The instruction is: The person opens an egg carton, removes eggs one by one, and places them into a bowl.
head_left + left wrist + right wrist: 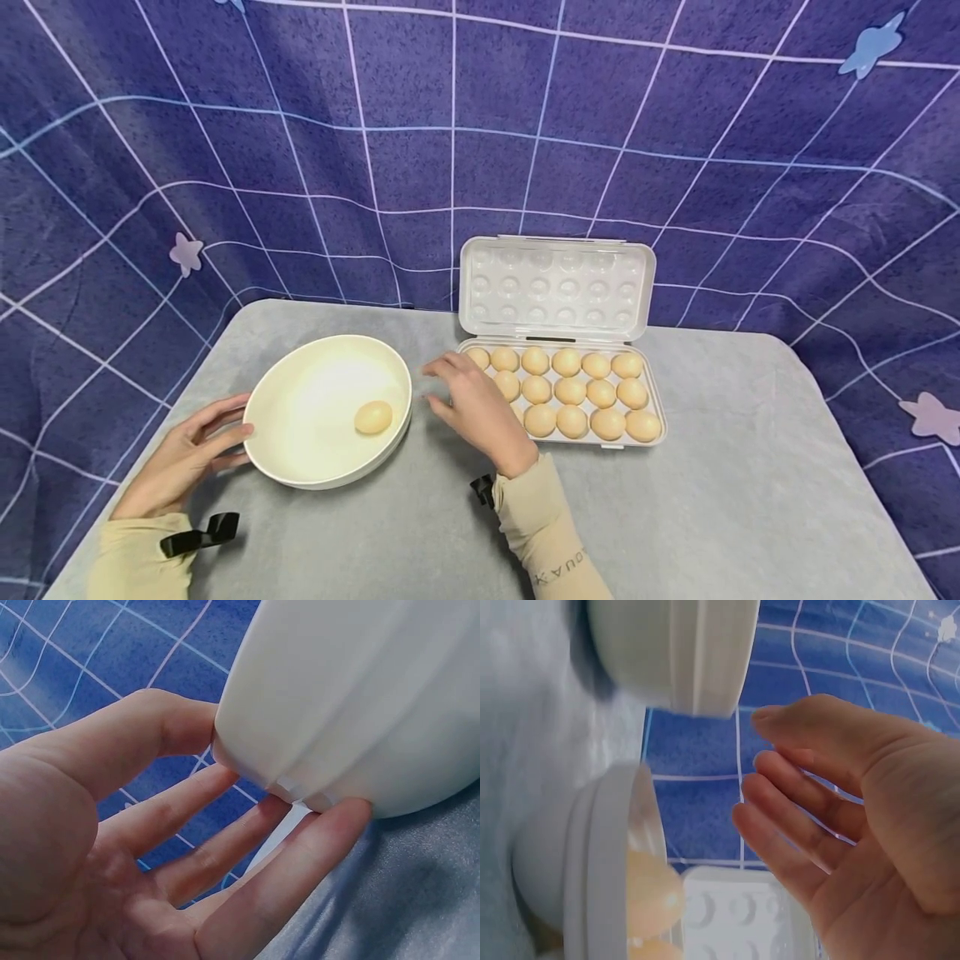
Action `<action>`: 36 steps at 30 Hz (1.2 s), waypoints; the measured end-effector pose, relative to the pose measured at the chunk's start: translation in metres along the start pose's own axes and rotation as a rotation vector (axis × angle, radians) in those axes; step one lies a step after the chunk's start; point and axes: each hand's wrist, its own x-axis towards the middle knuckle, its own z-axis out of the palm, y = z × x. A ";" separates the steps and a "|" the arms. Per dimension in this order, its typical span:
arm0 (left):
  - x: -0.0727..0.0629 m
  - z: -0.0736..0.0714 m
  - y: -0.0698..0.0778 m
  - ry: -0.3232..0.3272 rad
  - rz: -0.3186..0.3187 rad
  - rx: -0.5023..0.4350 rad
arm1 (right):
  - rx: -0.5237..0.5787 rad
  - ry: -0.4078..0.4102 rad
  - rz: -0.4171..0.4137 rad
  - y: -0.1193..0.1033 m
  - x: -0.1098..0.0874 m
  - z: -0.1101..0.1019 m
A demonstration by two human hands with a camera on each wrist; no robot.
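Note:
A round white bowl (300,408) stands on the left of the table, with one pale egg (373,417) lying inside toward its right wall. My left hand (191,454) holds the bowl's left side. In the left wrist view, the thumb is at the bowl's edge and the other fingers are spread against the outer wall (322,690). Between the bowl and the egg box (657,392), my right hand (480,410) hovers with loosely bent fingers and nothing in them. Several rows of eggs (570,392) fill the visible part of the box; my right hand hides its left end.
The egg box's dimpled lid (557,287) is raised at the back, near the blue grid-patterned curtain (420,167). Grey cloth covers the table (735,483). Black straps (198,537) sit on both wrists.

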 end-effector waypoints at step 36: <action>0.001 0.001 0.001 -0.003 -0.018 -0.005 | -0.031 -0.005 0.166 0.040 -0.009 0.002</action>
